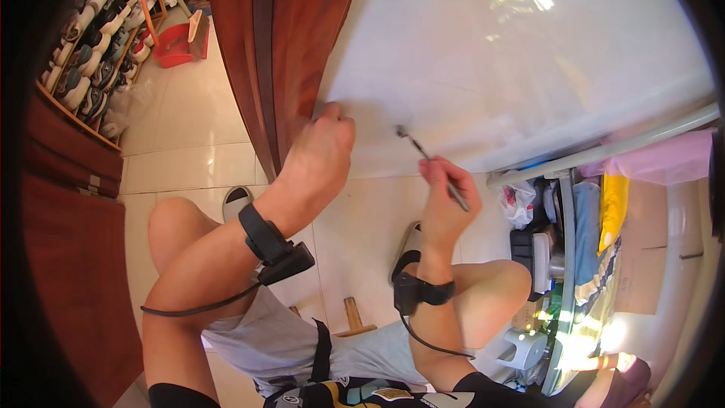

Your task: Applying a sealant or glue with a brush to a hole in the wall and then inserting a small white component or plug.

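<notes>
Tool [416,147], slim and dark with a small head, shows against the white panel [453,45], a little right of the middle. Far over on the left, shoes [91,68] crowd a rack, and a red dustpan [174,47] sits near it on the tiled floor [189,128]. Next comes the brown door [313,15]. At its edge is the person's left hand [316,153], fingers curled and blurred; I can't tell whether they pinch anything or touch the door. Right hand [447,211] pinches the tool between thumb and fingers, head pointing far and left; whether it touches the panel, I can't tell. Further right are a white bag [516,204], a yellow bag [614,211] and a pink sheet [668,159].
</notes>
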A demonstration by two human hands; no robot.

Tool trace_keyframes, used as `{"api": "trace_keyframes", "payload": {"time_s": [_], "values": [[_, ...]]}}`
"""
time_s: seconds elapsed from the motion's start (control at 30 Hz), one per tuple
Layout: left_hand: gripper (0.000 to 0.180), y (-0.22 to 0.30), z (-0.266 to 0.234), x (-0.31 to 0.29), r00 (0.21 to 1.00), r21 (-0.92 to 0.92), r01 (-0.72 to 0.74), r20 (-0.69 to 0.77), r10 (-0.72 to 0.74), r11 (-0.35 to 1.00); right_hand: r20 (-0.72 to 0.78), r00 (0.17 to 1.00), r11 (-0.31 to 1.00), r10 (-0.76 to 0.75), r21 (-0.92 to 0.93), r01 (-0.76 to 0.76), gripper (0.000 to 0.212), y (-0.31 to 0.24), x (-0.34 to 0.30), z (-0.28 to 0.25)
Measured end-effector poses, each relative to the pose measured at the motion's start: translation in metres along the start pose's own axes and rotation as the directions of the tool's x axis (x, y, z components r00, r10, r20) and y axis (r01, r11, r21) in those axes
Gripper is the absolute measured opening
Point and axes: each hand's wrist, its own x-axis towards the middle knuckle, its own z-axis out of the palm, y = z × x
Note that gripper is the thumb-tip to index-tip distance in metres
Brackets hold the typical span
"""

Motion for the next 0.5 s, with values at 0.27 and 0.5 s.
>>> {"api": "trace_keyframes", "payload": {"time_s": [0.27, 0.5], "values": [[0.013, 0.009, -0.001, 0.004, 0.994, -0.084, -0.057, -0.096, 0.049, 0.995, -0.155, 0.981, 0.993, -0.116, 0.015, 0.12, 0.01, 0.005, 0.01, -0.016], [0.02, 0.006, 0.001, 0.012, 0.968, -0.099, -0.128, -0.23, 0.102, 0.987, -0.252, 0.933, 0.966, -0.257, -0.051, 0.253, 0.01, -0.023, 0.018, -0.022]]}}
